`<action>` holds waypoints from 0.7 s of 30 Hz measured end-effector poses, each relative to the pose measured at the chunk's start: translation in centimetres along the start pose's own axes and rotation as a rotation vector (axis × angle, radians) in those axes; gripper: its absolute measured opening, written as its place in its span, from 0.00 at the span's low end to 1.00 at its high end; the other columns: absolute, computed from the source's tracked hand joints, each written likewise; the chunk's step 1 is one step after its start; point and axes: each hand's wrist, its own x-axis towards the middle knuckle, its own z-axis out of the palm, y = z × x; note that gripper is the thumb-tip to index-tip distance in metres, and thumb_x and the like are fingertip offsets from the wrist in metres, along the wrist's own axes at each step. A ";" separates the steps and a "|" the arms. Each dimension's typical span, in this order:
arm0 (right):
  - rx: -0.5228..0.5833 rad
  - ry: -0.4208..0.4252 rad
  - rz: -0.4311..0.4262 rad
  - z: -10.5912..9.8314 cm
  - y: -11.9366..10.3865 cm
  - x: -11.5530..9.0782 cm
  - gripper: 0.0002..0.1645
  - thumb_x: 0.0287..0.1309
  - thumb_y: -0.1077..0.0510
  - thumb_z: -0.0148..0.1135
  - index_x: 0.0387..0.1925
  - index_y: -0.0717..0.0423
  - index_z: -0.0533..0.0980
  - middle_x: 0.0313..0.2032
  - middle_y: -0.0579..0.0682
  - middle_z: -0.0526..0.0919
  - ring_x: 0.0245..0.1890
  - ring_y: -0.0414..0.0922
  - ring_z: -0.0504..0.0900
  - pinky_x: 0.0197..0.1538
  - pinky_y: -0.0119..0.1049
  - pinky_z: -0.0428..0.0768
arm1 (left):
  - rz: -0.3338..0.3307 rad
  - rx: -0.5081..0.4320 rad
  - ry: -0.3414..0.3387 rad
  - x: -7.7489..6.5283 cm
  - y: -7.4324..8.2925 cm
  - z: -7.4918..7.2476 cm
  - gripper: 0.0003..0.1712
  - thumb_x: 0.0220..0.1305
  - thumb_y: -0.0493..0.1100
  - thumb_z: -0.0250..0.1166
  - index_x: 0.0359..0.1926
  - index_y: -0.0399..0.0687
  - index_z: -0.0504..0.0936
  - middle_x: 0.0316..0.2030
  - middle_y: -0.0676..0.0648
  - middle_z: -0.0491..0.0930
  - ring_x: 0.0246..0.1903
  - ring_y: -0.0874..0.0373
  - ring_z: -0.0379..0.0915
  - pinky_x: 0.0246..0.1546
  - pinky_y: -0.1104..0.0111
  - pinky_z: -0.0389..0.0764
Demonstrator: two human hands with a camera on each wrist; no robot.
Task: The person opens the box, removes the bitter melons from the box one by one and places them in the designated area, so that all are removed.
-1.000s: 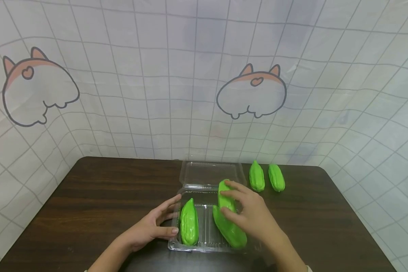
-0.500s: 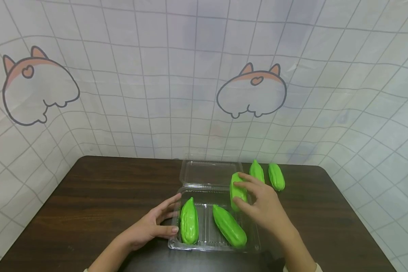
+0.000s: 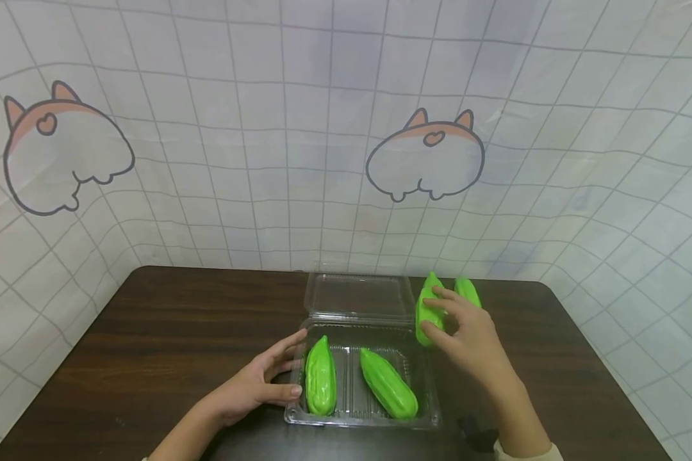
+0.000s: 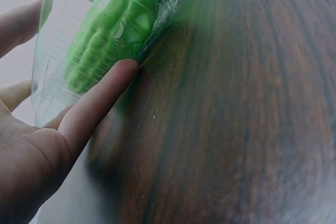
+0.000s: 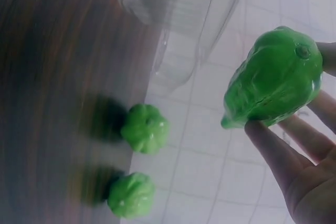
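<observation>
My right hand grips a green, ridged bitter melon between thumb and fingers. In the right wrist view the held bitter melon is off the table, its blunt end toward the camera. Straight fingers and thumb of my left hand touch the left side of a clear plastic box. Two more bitter melons lie in that box, a left one upright in view and a right one slanted. From the left wrist view, the left melon shows through the box wall beside my thumb.
The box's clear lid lies folded back toward the wall. Two other bitter melons, the nearer and the farther, rest on the dark wooden table, partly hidden behind my right hand in the head view. A gridded curtain encloses the table.
My right hand has carried the held bitter melon from over the box to the right, toward the two on the table. The left hand and the box have stayed put.
</observation>
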 end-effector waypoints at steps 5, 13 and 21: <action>-0.008 0.026 0.020 -0.6 0.9 0.1 0.22 0.59 0.52 0.71 0.54 0.53 0.82 0.65 0.54 0.76 0.63 0.60 0.75 0.51 0.55 0.82 | 0.000 0.003 -0.001 0.0 0.1 0.0 0.52 0.65 0.40 0.68 0.80 0.60 0.46 0.77 0.36 0.45 0.73 0.33 0.47 0.50 0.51 0.82; -0.001 0.033 0.076 -1.4 2.9 -0.1 0.24 0.61 0.51 0.70 0.56 0.57 0.81 0.66 0.57 0.74 0.60 0.59 0.78 0.47 0.47 0.85 | 0.002 -0.002 -0.002 0.0 -0.1 0.0 0.51 0.66 0.39 0.68 0.80 0.63 0.46 0.77 0.37 0.45 0.73 0.33 0.46 0.50 0.51 0.82; -0.026 0.034 0.099 -1.8 4.2 -0.2 0.25 0.63 0.49 0.68 0.56 0.58 0.80 0.65 0.58 0.74 0.59 0.60 0.78 0.48 0.49 0.84 | 0.005 -0.008 -0.007 0.0 -0.2 0.0 0.51 0.66 0.39 0.67 0.79 0.64 0.47 0.77 0.38 0.45 0.73 0.33 0.45 0.51 0.51 0.82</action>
